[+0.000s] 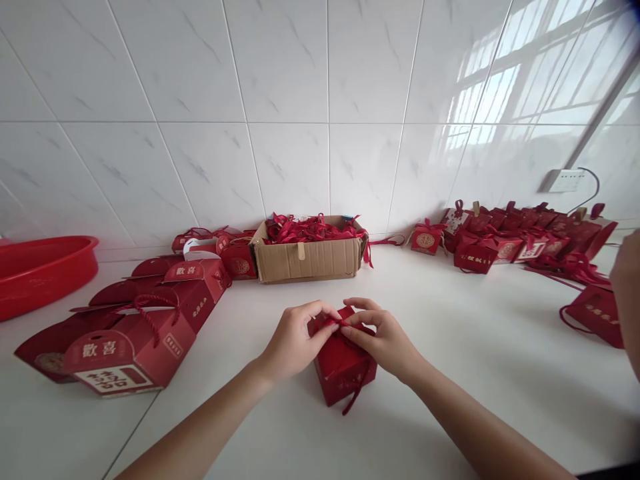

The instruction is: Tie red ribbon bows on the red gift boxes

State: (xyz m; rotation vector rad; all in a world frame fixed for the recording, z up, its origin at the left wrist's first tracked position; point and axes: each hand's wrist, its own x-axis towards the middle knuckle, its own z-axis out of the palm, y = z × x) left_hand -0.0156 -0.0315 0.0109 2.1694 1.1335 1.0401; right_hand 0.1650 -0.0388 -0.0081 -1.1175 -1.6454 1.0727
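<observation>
A small red gift box (345, 370) stands on the white table right in front of me. Across its top runs a red ribbon (354, 399), one end of which hangs down the near side. My left hand (299, 333) pinches the ribbon between thumb and forefinger at the top left of the box. From the other side my right hand (386, 339) also pinches it, thumb and fingers close to the left hand's. The fingers partly cover the spot where the ribbon crosses, so whether it is knotted I cannot tell.
Behind the box stands a cardboard carton (307, 262) full of red ribbons (315, 230). Larger red gift boxes (140, 340) with cord handles are at left, near a red basin (45, 273). Several finished-looking boxes (520, 230) line the right back. Another person's arm (627, 293) shows at the right edge.
</observation>
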